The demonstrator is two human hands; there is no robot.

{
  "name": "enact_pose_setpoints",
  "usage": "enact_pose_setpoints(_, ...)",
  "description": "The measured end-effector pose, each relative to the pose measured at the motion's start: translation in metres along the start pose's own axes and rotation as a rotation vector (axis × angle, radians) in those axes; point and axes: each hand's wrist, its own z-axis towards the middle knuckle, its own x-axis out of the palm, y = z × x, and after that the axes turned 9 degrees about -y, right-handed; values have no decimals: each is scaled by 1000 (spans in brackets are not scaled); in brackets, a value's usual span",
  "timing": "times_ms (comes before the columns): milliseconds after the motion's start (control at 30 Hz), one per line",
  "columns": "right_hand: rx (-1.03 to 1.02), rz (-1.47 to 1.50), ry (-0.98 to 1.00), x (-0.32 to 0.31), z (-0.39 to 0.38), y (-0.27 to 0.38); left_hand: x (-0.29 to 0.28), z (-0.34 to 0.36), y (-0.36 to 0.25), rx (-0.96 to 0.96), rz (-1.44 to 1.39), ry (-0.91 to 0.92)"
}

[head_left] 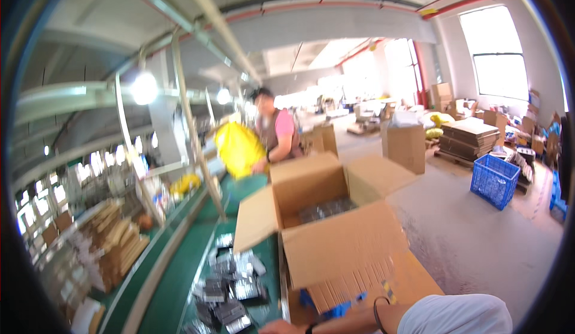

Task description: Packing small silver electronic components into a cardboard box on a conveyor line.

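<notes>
My right hand (280, 327) is at the lower edge, beside the green conveyor belt (179, 274), with its fingers mostly cut off by the frame. The right forearm (347, 321) reaches in from the lower right, with dark bands at the wrist and a white sleeve. Nearest to that hand are several small dark packets with pale labels (230, 310), lying loosely piled on the belt. To the right of the belt stands an open cardboard box (341, 250), flaps spread, with dark packets (328, 209) inside. My left hand is out of view.
Across the belt's far end, a person (281, 133) in a pink-sleeved top holds a large yellow sack (239, 151). A blue crate (495, 181) and stacked flat cardboard (470, 137) are on the right. Metal posts (194, 124) rise along the belt.
</notes>
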Motion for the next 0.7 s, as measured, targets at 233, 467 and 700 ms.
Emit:
enact_pose_setpoints(233, -5, -230, -80, -22, 3, 40, 9, 8, 3, -47, -7, 33)
enact_pose_setpoints(467, 70, -235, 98, -25, 16, 45, 6, 11, -1, -28, -45, -13)
enact_pose_setpoints(700, 34, -220, 90, -22, 14, 43, 7, 7, -3, -45, -72, 6)
